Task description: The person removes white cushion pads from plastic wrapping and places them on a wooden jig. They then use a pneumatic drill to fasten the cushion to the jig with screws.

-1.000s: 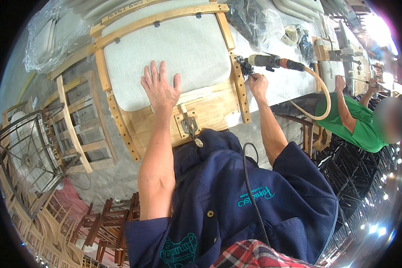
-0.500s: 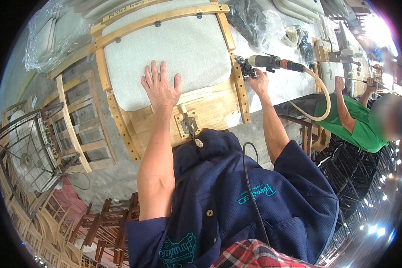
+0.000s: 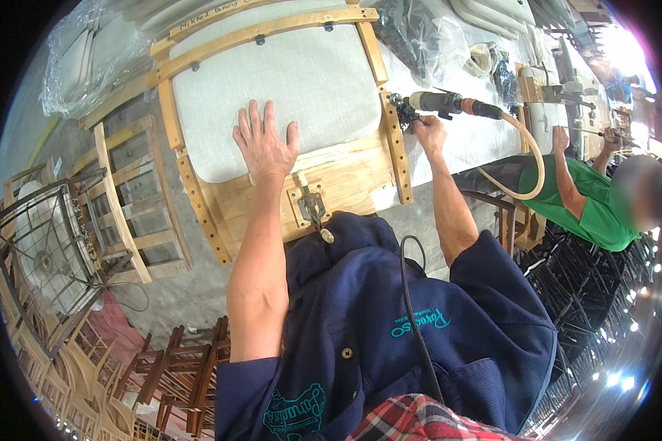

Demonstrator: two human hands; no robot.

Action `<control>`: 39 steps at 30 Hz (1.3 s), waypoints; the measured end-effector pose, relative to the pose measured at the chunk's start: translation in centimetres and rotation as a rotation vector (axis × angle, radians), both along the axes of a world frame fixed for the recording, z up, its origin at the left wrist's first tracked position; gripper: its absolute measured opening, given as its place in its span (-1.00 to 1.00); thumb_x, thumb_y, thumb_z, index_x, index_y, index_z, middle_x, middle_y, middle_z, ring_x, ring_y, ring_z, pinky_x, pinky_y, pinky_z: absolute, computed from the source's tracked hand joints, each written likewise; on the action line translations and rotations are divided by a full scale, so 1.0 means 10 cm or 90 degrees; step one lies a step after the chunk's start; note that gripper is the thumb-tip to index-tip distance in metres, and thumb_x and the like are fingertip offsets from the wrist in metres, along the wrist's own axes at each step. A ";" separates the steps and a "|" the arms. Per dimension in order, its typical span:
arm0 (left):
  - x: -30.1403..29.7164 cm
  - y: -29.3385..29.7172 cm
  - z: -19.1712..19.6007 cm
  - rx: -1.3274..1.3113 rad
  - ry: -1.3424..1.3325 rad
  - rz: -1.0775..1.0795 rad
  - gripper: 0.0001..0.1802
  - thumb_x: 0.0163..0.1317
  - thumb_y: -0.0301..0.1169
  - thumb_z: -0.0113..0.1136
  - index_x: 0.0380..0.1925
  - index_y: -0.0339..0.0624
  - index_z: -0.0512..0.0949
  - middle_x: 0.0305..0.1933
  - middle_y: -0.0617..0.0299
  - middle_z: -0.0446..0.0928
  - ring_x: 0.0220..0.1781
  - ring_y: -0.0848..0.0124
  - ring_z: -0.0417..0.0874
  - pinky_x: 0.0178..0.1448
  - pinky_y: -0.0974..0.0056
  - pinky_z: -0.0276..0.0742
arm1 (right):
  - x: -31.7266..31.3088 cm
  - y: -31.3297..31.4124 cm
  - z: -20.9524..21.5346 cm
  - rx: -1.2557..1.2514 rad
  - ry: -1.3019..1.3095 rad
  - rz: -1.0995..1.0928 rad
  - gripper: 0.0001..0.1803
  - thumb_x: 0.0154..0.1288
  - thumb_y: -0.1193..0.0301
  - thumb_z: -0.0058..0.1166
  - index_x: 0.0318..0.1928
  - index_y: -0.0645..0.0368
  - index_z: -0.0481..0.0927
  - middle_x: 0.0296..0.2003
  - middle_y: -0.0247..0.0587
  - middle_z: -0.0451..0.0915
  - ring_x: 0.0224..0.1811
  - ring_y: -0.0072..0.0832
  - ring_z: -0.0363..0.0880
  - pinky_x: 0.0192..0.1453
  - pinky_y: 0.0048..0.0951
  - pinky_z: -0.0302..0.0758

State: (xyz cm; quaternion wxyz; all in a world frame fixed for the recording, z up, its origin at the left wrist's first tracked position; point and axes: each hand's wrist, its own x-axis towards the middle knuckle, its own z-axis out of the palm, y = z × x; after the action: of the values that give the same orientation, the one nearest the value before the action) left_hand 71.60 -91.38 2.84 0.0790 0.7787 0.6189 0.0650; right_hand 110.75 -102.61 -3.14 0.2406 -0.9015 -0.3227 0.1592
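My left hand (image 3: 265,145) lies flat with spread fingers on a light grey upholstered seat panel (image 3: 324,95). The panel sits in a wooden frame jig (image 3: 396,147) with holed side rails. A metal toggle clamp (image 3: 312,207) is fixed to the board by its near edge. At the jig's right, my right hand (image 3: 429,134) has its fingers drawn together at a heap of small black parts (image 3: 406,112); what they pinch is too small to make out. Just beyond that hand lies a pneumatic screwdriver (image 3: 441,101) with a cream air hose (image 3: 537,151).
Clear plastic wrap (image 3: 438,44) and stacked grey panels (image 3: 493,13) lie at the far right. A co-worker in green (image 3: 581,198) works to the right. At the left stand a wooden pallet (image 3: 129,195) and a caged fan (image 3: 48,257); dark chair frames (image 3: 173,375) are below.
My right hand has shifted slightly right on the black parts, and its fingers have curled in more. My left hand stays in place on the panel.
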 end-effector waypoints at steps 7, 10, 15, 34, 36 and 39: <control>-0.01 0.00 -0.02 0.021 -0.015 -0.003 -0.26 0.42 0.12 0.00 0.50 0.03 0.31 0.62 0.06 0.11 0.68 0.05 -0.03 0.70 -0.21 -0.10 | 0.09 0.09 -0.04 0.063 0.054 -0.005 -0.71 0.16 0.36 0.28 -0.20 0.35 0.77 -0.38 -0.13 0.79 -0.32 -0.46 0.76 -0.11 -0.45 0.62; 0.00 0.00 0.00 0.018 -0.014 -0.008 -0.26 0.42 0.12 0.00 0.50 0.03 0.30 0.62 0.06 0.11 0.68 0.04 -0.03 0.69 -0.22 -0.09 | 0.19 0.05 -0.12 0.061 0.024 0.008 -0.66 0.15 0.35 0.30 -0.14 0.35 0.76 -0.38 -0.12 0.78 -0.30 -0.43 0.76 -0.08 -0.42 0.63; -0.03 -0.01 -0.02 0.025 -0.010 -0.005 -0.25 0.42 0.14 -0.01 0.50 0.05 0.29 0.62 0.06 0.11 0.69 0.04 -0.04 0.69 -0.22 -0.09 | 0.07 0.04 -0.01 0.022 -0.025 0.066 -0.51 0.04 0.30 0.38 0.00 0.25 0.72 -0.20 0.15 0.75 -0.14 0.00 0.77 0.07 -0.11 0.62; -0.01 -0.01 0.02 0.023 -0.012 -0.006 -0.25 0.42 0.14 0.00 0.50 0.05 0.28 0.62 0.08 0.10 0.68 0.03 -0.03 0.70 -0.21 -0.09 | 0.17 0.06 -0.09 -0.024 -0.019 0.099 -0.72 0.17 0.38 0.30 -0.14 0.28 0.76 -0.37 -0.07 0.78 -0.28 -0.36 0.77 -0.07 -0.35 0.63; 0.00 0.00 0.03 0.020 -0.014 -0.007 -0.25 0.42 0.13 0.01 0.50 0.04 0.28 0.62 0.08 0.10 0.68 0.03 -0.03 0.70 -0.21 -0.09 | 0.20 0.04 -0.13 -0.015 0.001 0.056 -0.74 0.20 0.38 0.28 -0.17 0.29 0.76 -0.36 -0.09 0.79 -0.29 -0.40 0.77 -0.08 -0.37 0.63; 0.00 0.00 0.04 0.017 -0.011 -0.005 -0.25 0.41 0.13 0.00 0.50 0.04 0.28 0.62 0.07 0.11 0.68 0.04 -0.03 0.70 -0.20 -0.10 | 0.18 0.08 -0.09 0.008 0.053 0.011 -0.74 0.23 0.36 0.26 -0.18 0.31 0.76 -0.37 -0.13 0.79 -0.29 -0.46 0.77 -0.09 -0.40 0.62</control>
State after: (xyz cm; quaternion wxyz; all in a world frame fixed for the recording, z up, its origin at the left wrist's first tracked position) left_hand 71.60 -91.39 3.20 0.0742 0.7816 0.6142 0.0793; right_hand 112.54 -101.81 -4.05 0.2580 -0.8897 -0.3215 0.1965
